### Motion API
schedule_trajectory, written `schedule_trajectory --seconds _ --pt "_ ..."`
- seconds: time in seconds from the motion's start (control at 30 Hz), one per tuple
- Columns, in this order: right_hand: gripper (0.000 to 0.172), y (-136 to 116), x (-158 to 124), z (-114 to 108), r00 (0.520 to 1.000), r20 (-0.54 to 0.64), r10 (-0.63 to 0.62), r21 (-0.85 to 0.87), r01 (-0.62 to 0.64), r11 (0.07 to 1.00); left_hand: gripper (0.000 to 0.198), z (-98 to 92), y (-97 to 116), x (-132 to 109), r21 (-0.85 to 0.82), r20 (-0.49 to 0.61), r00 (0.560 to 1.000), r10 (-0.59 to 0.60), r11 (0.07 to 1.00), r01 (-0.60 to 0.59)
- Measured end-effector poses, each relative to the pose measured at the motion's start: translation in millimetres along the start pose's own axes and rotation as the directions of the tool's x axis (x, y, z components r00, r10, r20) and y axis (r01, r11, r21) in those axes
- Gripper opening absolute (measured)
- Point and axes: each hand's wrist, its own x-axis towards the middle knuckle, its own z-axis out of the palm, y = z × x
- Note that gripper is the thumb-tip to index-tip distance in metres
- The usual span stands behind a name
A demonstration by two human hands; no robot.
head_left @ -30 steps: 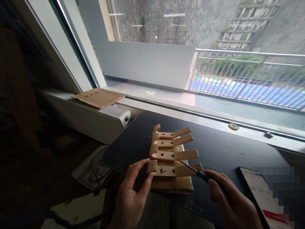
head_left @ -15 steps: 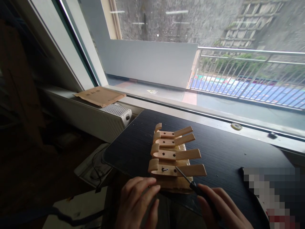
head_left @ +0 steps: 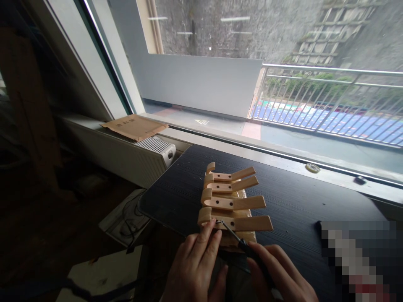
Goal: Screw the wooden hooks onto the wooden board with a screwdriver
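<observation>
Several pale wooden hooks lie in a row across a tape-wrapped, cardboard-coloured block (head_left: 233, 240). Each hook has a curled left end, a straight right arm and two dark holes. In the nearest wooden hook (head_left: 253, 223) a small screw (head_left: 219, 222) stands tilted in the left hole. My left hand (head_left: 197, 262) has its fingers stretched out, the index fingertip touching the hook beside the screw. A black-handled screwdriver (head_left: 232, 233) is gripped in my right hand (head_left: 277, 266), its metal tip against or very close to the screw's head.
The black table (head_left: 283, 201) stands against the window sill. A tape roll (head_left: 312, 167) and a small dark object (head_left: 359, 180) rest on the sill. A brown envelope (head_left: 135, 127) lies on the radiator (head_left: 126, 153). A pixelated patch covers the table's right side.
My left hand has moved up and right, bringing its index finger onto the nearest hook. The screwdriver's tip has shifted left from the right hole to the screw.
</observation>
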Motion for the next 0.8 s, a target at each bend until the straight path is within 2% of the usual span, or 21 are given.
schedule_trajectory --seconds 0.47,0.63,0.73,0.8 --pt "0.027 1 10 -1 0.989 0.102 -0.104 -0.012 0.106 0.994 0.048 2.0 3 10 0.004 -0.032 0.998 -0.058 0.998 0.058" --pt "0.028 -4 33 -23 0.953 0.221 -0.208 -0.055 0.225 0.973 0.051 2.0 4 12 0.015 0.001 0.997 -0.074 0.997 0.074" --pt "0.020 -13 56 -39 0.951 0.264 -0.164 -0.060 0.186 0.981 0.052 2.3 5 14 0.011 0.014 0.996 -0.088 0.996 0.088" --pt "0.016 -18 70 -45 0.932 0.347 -0.106 -0.052 0.131 0.990 0.053 2.4 6 15 -0.005 0.029 0.994 -0.104 0.995 0.104"
